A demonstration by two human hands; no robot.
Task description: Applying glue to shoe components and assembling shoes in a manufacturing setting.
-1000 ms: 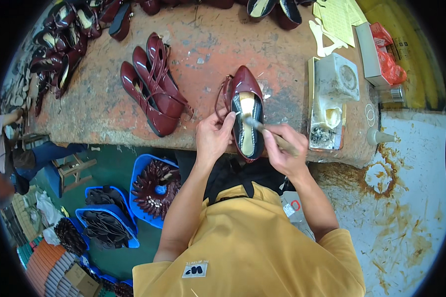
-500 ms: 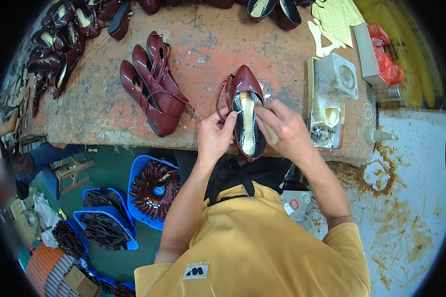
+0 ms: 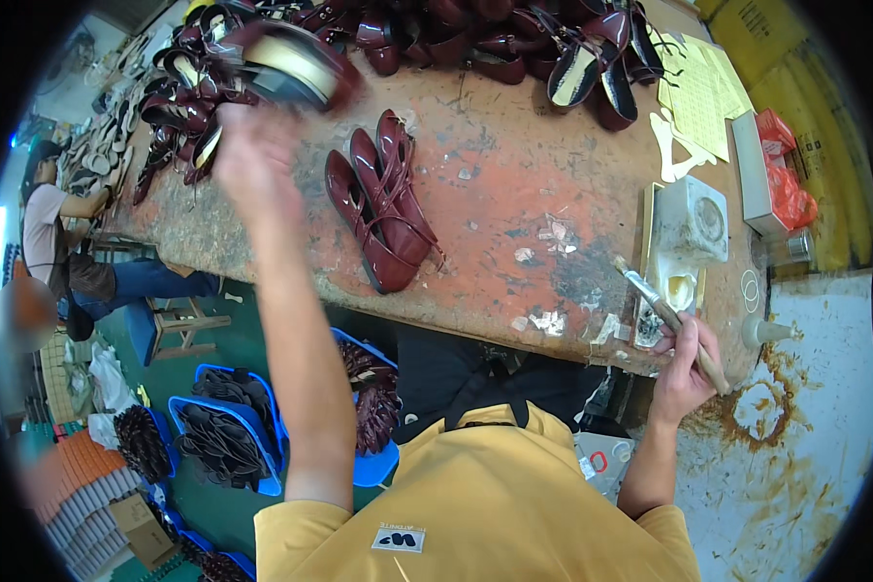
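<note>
Far to the left, my left hand [image 3: 257,160] reaches over the bench, smeared by motion. It is closed on a glossy dark red shoe [image 3: 296,70] with a pale insole, also blurred; the exact finger hold is not clear. My right hand [image 3: 687,369] grips a wooden-handled brush [image 3: 662,308] at the bench's right front edge. The brush tip points up and left, beside a small tray [image 3: 682,290] with a yellowish substance. Between my hands, several dark red strappy shoes [image 3: 383,209] lie close together on the bench.
More dark red shoes [image 3: 582,73] crowd the far edge of the worn bench [image 3: 514,184]. Right of centre are a whitish block [image 3: 694,218], yellow sheets [image 3: 703,97] and a nozzle bottle [image 3: 771,332]. Blue bins [image 3: 228,417] stand below left; a person [image 3: 58,213] sits farther left.
My left hand has carried the shoe from the bench's front up to the far left pile. My right hand has moved right and down with the brush. The view has shifted.
</note>
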